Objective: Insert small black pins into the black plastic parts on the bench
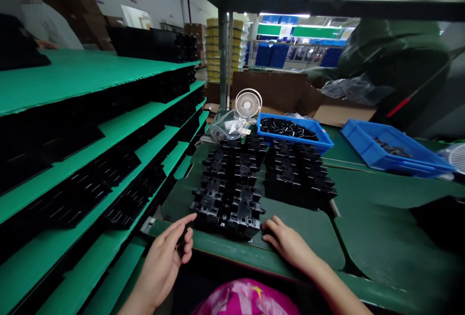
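A group of black plastic housings (228, 199) stands in rows on the green bench mat, with pegs and round holes on their upper faces. At its near left corner is my left hand (165, 257), index finger stretched toward the housings and the other fingers curled. Something dark shows inside those curled fingers, too hidden to name. My right hand (286, 242) rests on the mat by the near right side of the same group, fingers loosely bent and apart, with no part seen in it. A second block of black housings (298, 174) stands just behind to the right.
A blue bin (325, 146) of small black parts stands behind the housings; another blue bin (385, 160) is farther right. To the left rises a stack of green sheets (90, 75) with black parts between layers. A white fan (249, 102), plastic bag (230, 125) and metal post (223, 58) stand behind.
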Motion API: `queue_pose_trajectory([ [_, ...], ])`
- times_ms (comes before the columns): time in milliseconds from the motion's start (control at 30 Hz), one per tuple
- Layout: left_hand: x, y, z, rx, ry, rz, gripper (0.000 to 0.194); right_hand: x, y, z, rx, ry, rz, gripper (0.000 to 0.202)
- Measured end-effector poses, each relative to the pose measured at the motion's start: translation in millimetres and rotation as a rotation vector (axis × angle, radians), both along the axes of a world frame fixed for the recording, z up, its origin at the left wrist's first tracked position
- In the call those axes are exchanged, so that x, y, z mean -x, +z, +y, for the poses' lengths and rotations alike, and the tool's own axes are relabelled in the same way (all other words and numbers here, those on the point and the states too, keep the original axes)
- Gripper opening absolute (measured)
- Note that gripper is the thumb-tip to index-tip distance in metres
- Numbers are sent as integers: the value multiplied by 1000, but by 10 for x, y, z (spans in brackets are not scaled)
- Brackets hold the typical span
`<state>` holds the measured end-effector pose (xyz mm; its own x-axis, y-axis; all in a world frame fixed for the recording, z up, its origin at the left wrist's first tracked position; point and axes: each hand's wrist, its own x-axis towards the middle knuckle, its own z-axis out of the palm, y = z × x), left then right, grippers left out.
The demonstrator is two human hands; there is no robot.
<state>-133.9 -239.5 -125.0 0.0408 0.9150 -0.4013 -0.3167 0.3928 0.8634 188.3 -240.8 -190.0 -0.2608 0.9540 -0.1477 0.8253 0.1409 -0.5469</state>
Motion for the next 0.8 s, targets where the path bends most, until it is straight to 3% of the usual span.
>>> queue_pose_trajectory([
  [100, 17, 98, 107, -63, -28, 124, 36, 70, -121, 13, -46, -11, -39, 17],
  [233, 44, 214, 304, -215, -161, 504, 29, -20, -116, 111, -47, -9, 137, 17],
  [400, 4, 355, 493, -464, -430, 1119, 22, -163, 231, 185, -86, -121, 415, 22],
  [533, -87, 413, 580, -557, -587, 1529, 20, -54, 572, 259, -108, -256, 650, 20],
  [667, -81, 416, 631, -556, -667, 1615, 31, 208, 738, 436, -168, -263, 770, 19],
  [800, 14, 417, 581, -484, -538, 1359, 35, 431, 723, 574, -280, -127, 622, 14],
])
